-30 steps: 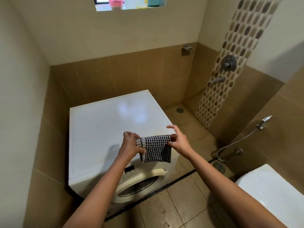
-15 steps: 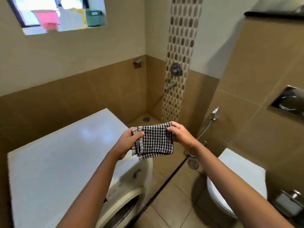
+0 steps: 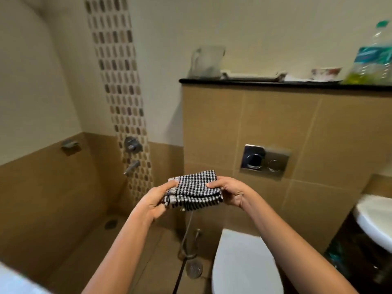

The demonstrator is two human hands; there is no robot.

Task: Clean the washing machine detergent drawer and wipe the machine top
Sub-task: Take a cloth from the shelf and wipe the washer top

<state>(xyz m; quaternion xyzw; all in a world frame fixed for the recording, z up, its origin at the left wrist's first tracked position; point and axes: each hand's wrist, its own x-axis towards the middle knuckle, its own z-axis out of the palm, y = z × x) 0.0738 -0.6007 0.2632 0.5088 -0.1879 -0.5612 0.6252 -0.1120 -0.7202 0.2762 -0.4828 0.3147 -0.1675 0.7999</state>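
Gripping a folded checked cloth point(image 3: 194, 190), left hand point(image 3: 156, 199) and right hand point(image 3: 228, 193).

Black ledge point(image 3: 233, 82) carries blurred clear container point(image 3: 206, 62), white tray point(image 3: 252, 74), patterned bowl point(image 3: 325, 72), plastic bottle point(image 3: 373, 56).

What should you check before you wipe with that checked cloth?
1. The cloth is folded: ok.
2. The left hand grips the cloth: ok.
3. The right hand grips the cloth: ok.
4. The cloth is damp enough: cannot tell.
5. You face the washing machine: not ok; only a white corner, likely its top, shows at the lower left, and the toilet is ahead.
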